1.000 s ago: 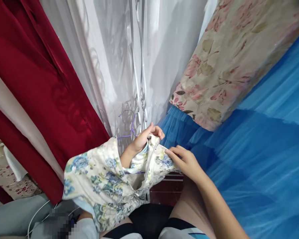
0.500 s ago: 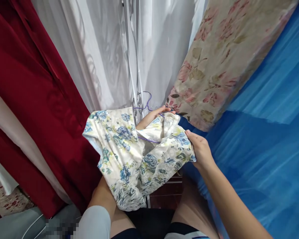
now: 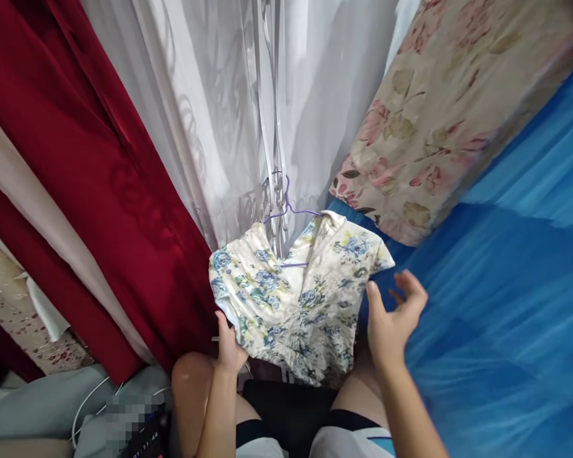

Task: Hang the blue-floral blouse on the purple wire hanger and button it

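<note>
A white blouse [image 3: 286, 312] with blue and yellow flowers hangs on a thin purple hanger [image 3: 289, 207], its V neckline facing me. The hanger's hook is on the white metal rack strips [image 3: 273, 95]. At the blouse's left armhole, my left hand [image 3: 230, 348] has its thumb in front of the cloth and the other fingers hidden behind, gripping the edge. Off the right side of the blouse, my right hand [image 3: 395, 315] is open with thumb and fingers apart, holding nothing.
White cloth [image 3: 334, 83] hangs behind. Dark red fabric [image 3: 119, 191] is at left; a beige floral cloth [image 3: 410, 133] and blue tulle [image 3: 510, 305] are at right. Low at left lies a grey cushion [image 3: 38, 407] with a white cable [image 3: 83, 407].
My left hand has come out of the neck opening to the blouse's left edge. My right hand has let go of the right shoulder. The blouse now hangs straighter on the hanger.
</note>
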